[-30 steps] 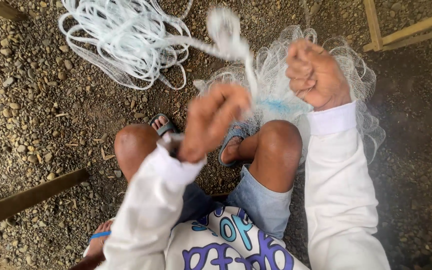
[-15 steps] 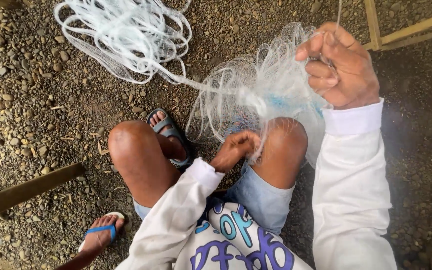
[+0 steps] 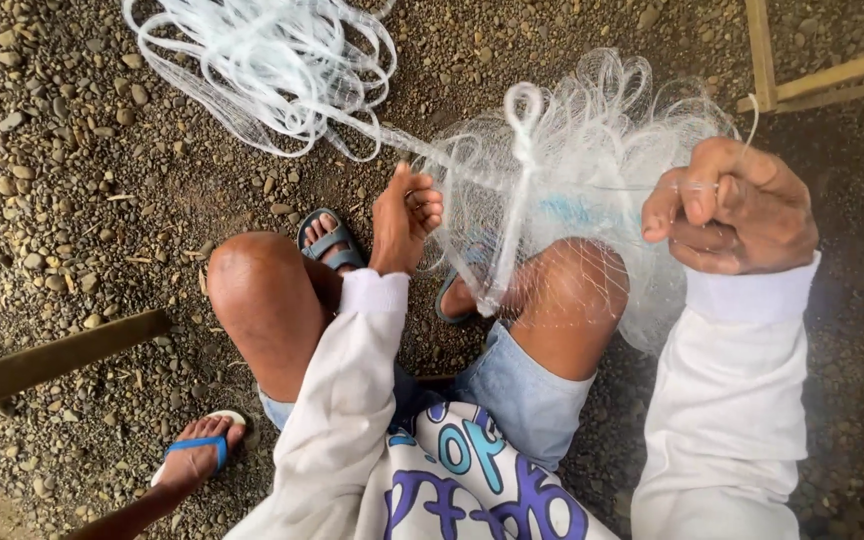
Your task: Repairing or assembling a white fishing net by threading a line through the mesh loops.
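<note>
Between my knees, the head view shows my left hand [image 3: 407,220] well up from where it was half a second ago. Back then it sat low, tucked by my right thigh; now it reaches forward past my sandalled foot [image 3: 328,240], fingers curled round the taut strand of the fishing net [image 3: 592,150] where the twisted line runs off toward the coil. So I have taken a fresh grip further along the mesh, and the stretch between my hands is tighter and longer than before.

My right hand [image 3: 732,205] has dropped a little and sits out to the right, closed in a fist, pinching a gather of fine mesh between thumb and forefinger. I judge this to be a hand-over-hand pull: one hand anchors, the other slides ahead for the next length.

The bunched white net drapes over my right knee [image 3: 577,290] and billows upward, a thicker looped cord [image 3: 522,110] standing in the middle of it. A loose coil of net line [image 3: 252,60] lies on the gravel [image 3: 52,180] at upper left, joined to the bunch by that stretched strand.

As for containers, I see none; the net lies straight on the stones. A wooden frame [image 3: 782,85] shows at upper right, a plank [image 3: 52,355] at lower left, and someone's foot in a blue flip-flop [image 3: 197,450] beside it.
</note>
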